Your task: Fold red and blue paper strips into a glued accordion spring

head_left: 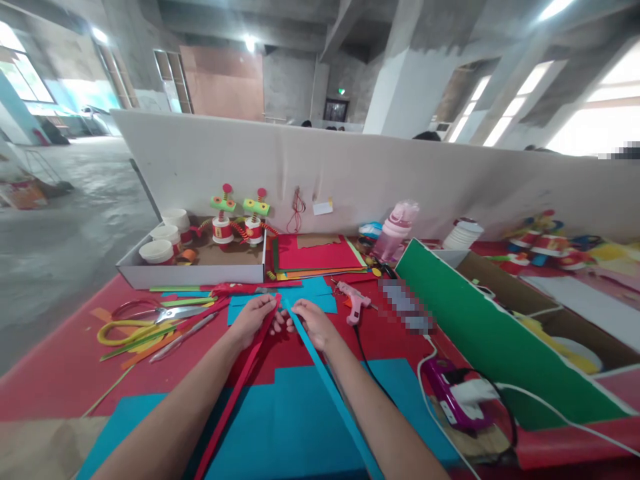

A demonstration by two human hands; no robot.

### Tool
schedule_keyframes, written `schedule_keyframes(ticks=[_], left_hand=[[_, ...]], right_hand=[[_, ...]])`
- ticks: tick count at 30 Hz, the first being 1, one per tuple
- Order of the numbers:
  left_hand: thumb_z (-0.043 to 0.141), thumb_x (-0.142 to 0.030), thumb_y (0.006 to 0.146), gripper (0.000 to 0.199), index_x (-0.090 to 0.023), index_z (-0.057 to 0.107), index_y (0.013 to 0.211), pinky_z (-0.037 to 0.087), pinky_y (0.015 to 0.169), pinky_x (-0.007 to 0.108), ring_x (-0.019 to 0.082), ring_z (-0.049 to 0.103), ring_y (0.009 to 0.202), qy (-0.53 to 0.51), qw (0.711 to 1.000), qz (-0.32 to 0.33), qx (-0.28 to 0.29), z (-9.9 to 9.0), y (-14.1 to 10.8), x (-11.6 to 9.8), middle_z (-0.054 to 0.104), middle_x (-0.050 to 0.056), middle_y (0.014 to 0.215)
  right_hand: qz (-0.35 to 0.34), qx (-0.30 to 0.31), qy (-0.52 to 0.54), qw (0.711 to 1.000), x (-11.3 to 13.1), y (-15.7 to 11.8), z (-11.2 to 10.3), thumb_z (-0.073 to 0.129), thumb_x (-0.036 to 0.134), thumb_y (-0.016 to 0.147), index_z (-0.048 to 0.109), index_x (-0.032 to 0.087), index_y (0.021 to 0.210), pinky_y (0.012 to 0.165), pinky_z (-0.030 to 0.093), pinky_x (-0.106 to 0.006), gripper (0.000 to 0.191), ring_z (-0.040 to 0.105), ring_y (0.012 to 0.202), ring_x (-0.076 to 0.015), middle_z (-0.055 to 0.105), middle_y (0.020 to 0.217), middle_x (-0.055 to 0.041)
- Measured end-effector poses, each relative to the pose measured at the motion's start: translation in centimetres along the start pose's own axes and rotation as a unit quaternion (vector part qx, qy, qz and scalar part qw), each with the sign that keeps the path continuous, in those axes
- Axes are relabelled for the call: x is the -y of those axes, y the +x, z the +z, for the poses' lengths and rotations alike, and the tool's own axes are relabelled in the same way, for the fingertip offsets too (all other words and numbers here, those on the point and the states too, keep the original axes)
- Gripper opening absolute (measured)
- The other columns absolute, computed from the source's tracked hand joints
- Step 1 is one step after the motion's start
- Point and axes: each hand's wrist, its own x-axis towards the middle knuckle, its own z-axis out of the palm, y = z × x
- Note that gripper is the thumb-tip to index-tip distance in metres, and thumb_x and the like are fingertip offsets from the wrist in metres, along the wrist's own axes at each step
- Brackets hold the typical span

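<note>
My left hand (257, 320) pinches the upper end of a long red paper strip (235, 401), which hangs down toward the near edge. Close beside it, my right hand (309, 323) grips a long blue paper strip (327, 383) near its top. The two strip ends meet or nearly meet between my fingertips; whether they are joined is too small to tell. Beneath my forearms lie blue paper sheets (300, 413) on the red table cover (60, 353). A pink glue gun (355, 301) rests just right of my right hand.
Scissors (165, 313) and loose strips lie at the left. Behind stands a white tray (200, 275) with cups and two paper figures. Red paper (320, 255) is stacked mid-back. A green-sided box (480, 347), a purple power socket (457, 400) and cables occupy the right.
</note>
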Motion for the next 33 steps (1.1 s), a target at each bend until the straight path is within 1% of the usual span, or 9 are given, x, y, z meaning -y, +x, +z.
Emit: schedule_keyframes(ticks=[2,5,9,12,19,22,25,30,33], left_hand=[[0.060,-0.041,0.081,0.027,-0.016,0.049,0.078,0.043,0.040,0.019,0.012,0.059,0.045,0.014,1.000,0.001,-0.005,-0.1,0.0,0.1,0.065,0.003,0.060],[0.060,-0.043,0.080,0.028,-0.016,0.049,0.078,0.043,0.040,0.019,0.012,0.059,0.045,0.028,1.000,-0.003,-0.012,-0.3,0.0,-0.1,0.065,0.003,0.061],[0.062,-0.044,0.078,0.031,-0.016,0.049,0.078,0.043,0.041,0.019,0.011,0.059,0.045,0.039,0.999,-0.016,-0.011,-0.4,-0.3,-0.4,0.066,0.004,0.063],[0.062,-0.046,0.077,0.032,-0.016,0.049,0.079,0.043,0.041,0.019,0.011,0.058,0.045,0.049,0.999,-0.017,-0.001,-0.2,-0.4,-0.5,0.066,0.004,0.062],[0.063,-0.047,0.077,0.033,-0.017,0.049,0.080,0.045,0.043,0.022,0.012,0.056,0.042,0.067,0.997,-0.016,0.031,0.3,-0.5,-0.4,0.064,0.001,0.057],[0.062,-0.048,0.078,0.033,-0.017,0.049,0.079,0.045,0.042,0.022,0.012,0.056,0.041,0.082,0.996,-0.013,0.030,0.4,-0.5,-0.2,0.062,0.000,0.056],[0.059,-0.048,0.079,0.032,-0.018,0.049,0.079,0.045,0.042,0.022,0.012,0.056,0.041,0.105,0.994,-0.008,0.025,0.4,-0.4,0.1,0.062,0.000,0.056],[0.055,-0.046,0.082,0.029,-0.018,0.049,0.080,0.045,0.043,0.021,0.011,0.056,0.042,0.134,0.991,-0.007,0.028,0.6,-0.5,0.0,0.064,0.000,0.058],[0.054,-0.045,0.083,0.028,-0.018,0.048,0.080,0.045,0.044,0.021,0.011,0.056,0.042,0.147,0.989,-0.008,0.033,0.7,-0.6,-0.1,0.064,0.001,0.058]], right_hand=[[0.025,0.000,0.061,0.998,-0.2,0.2,-0.1,0.069,0.038,0.069,0.049,0.019,0.073,0.048,0.045,-0.020,0.028,0.054,0.050,-0.0082,0.063,0.069,0.0007],[0.037,0.013,0.091,0.995,-0.4,0.4,-0.6,0.078,0.039,0.062,0.051,0.018,0.073,0.041,0.036,-0.015,0.037,0.046,0.047,-0.0041,0.060,0.068,0.0020],[-0.007,0.038,0.060,0.997,-0.4,0.6,-1.1,0.084,0.037,0.054,0.053,0.018,0.078,0.038,0.026,-0.013,0.043,0.043,0.047,-0.0030,0.056,0.067,0.0050],[-0.051,0.025,-0.008,0.998,-0.6,0.7,-1.0,0.080,0.040,0.056,0.056,0.019,0.085,0.039,0.028,-0.015,0.043,0.045,0.048,-0.0049,0.053,0.064,0.0066],[-0.108,-0.007,-0.178,0.978,-0.9,1.0,-1.0,0.068,0.044,0.067,0.058,0.018,0.077,0.040,0.031,-0.018,0.030,0.042,0.042,-0.0065,0.048,0.048,0.0074],[-0.124,0.006,-0.172,0.977,-0.7,0.9,-1.2,0.067,0.046,0.069,0.057,0.019,0.080,0.039,0.032,-0.018,0.031,0.043,0.040,-0.0066,0.049,0.051,0.0079],[-0.118,0.013,-0.128,0.985,-0.4,0.7,-1.3,0.070,0.045,0.066,0.051,0.021,0.079,0.034,0.026,-0.016,0.034,0.039,0.039,-0.0050,0.050,0.058,0.0086],[-0.106,0.007,-0.159,0.981,-0.4,0.7,-1.5,0.070,0.044,0.067,0.050,0.021,0.073,0.032,0.019,-0.016,0.032,0.029,0.034,-0.0046,0.039,0.044,0.0117],[-0.122,-0.004,-0.168,0.978,-0.5,0.9,-1.6,0.072,0.045,0.066,0.052,0.020,0.071,0.032,0.021,-0.017,0.033,0.032,0.035,-0.0047,0.044,0.047,0.0099]])
